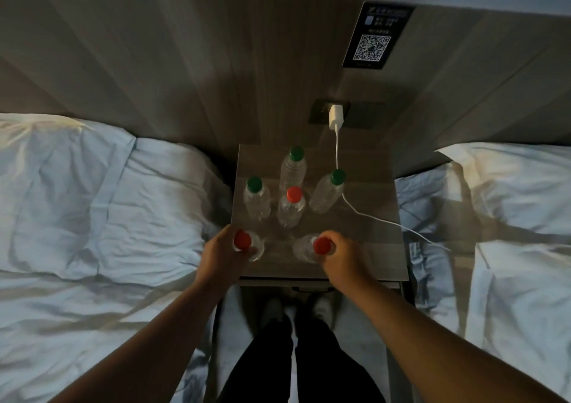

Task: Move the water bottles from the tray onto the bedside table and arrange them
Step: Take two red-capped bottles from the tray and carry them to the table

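Several clear water bottles stand on the wooden bedside table (364, 248). Three have green caps: one at the back (293, 167), one at the left (255, 197), one at the right (328, 190). A red-capped bottle (291, 206) stands in the middle. At the table's front left, my left hand (224, 252) grips a red-capped bottle (245, 243) near its neck. At the front right, my right hand (338, 254) grips another red-capped bottle (312, 248) the same way. Both held bottles are upright on or just above the table. No tray is in view.
A white charger (335, 116) sits in a wall socket, and its cable (370, 217) runs across the table's right side and off its edge. Beds with white bedding lie at the left (92, 217) and right (509, 232). A QR-code sign (372, 45) hangs on the wall panel.
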Demonstrator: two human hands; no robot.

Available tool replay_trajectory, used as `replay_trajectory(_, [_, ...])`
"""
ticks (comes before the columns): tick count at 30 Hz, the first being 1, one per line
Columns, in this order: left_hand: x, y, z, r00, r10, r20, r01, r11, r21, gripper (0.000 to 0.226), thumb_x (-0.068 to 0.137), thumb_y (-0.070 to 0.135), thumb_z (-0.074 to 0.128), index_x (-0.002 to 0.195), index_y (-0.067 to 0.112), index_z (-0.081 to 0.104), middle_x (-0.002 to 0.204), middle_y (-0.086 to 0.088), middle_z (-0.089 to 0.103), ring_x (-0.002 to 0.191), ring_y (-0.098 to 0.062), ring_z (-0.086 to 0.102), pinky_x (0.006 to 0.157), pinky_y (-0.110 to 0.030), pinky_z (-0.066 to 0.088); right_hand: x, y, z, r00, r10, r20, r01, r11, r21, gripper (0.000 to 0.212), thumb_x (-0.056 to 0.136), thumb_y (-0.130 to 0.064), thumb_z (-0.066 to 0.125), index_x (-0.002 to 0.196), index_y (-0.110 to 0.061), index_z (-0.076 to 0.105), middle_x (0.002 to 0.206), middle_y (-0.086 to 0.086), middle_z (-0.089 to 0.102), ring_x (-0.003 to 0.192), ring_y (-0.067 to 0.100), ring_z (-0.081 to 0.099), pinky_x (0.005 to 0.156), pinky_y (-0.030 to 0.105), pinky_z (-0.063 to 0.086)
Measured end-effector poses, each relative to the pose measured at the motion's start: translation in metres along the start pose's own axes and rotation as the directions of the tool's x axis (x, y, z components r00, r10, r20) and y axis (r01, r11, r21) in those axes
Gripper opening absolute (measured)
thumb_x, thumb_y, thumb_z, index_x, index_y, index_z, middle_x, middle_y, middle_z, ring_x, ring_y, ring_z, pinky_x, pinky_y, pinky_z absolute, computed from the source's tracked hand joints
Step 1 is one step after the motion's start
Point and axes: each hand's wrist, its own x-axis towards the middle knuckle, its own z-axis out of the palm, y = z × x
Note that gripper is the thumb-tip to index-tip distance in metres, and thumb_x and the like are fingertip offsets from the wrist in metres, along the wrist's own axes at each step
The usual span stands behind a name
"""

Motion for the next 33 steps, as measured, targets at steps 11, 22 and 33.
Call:
replay_trajectory(11, [0.02, -0.015, 0.015, 0.991, -0.029, 0.13, 0.042, 0.995, -0.092, 0.052, 0.058, 0.035, 0.087, 0.103, 0.031, 0.061, 0.101, 0.007, 0.064, 0.09, -0.014, 0.065, 0.08, -0.037, 0.057, 0.028, -0.006, 0.023, 0.95, 0.152, 0.273, -0.194, 0.971, 0.137, 0.066, 0.067, -0.002, 0.074, 0.126, -0.022, 0.054, 0.113, 0.002, 0.058, 0.098, 0.017, 0.057, 0.082, 0.024, 0.045])
replay_trajectory(22, [0.035, -0.006, 0.018, 0.993, -0.062, 0.1, 0.08, 0.98, -0.181, 0.04, 0.065, 0.024, 0.084, 0.093, 0.037, 0.059, 0.086, 0.015, 0.066, 0.082, 0.007, 0.059, 0.071, -0.022, 0.05, 0.055, -0.007, 0.022, 0.954, 0.253, 0.159, -0.291, 0.908, 0.303, 0.067, 0.073, 0.014, 0.062, 0.133, -0.014, 0.052, 0.124, 0.007, 0.06, 0.116, 0.019, 0.056, 0.093, 0.022, 0.041])
replay_trajectory(33, [0.053, -0.004, 0.016, 0.996, -0.036, 0.084, 0.051, 0.982, -0.183, 0.035, 0.066, 0.024, 0.08, 0.097, 0.026, 0.063, 0.088, 0.008, 0.069, 0.08, -0.001, 0.064, 0.07, -0.025, 0.052, 0.074, -0.013, 0.006, 0.953, 0.193, 0.233, -0.254, 0.93, 0.266, 0.057, 0.081, -0.002, 0.07, 0.133, -0.016, 0.05, 0.118, 0.002, 0.059, 0.11, 0.019, 0.054, 0.088, 0.024, 0.039])
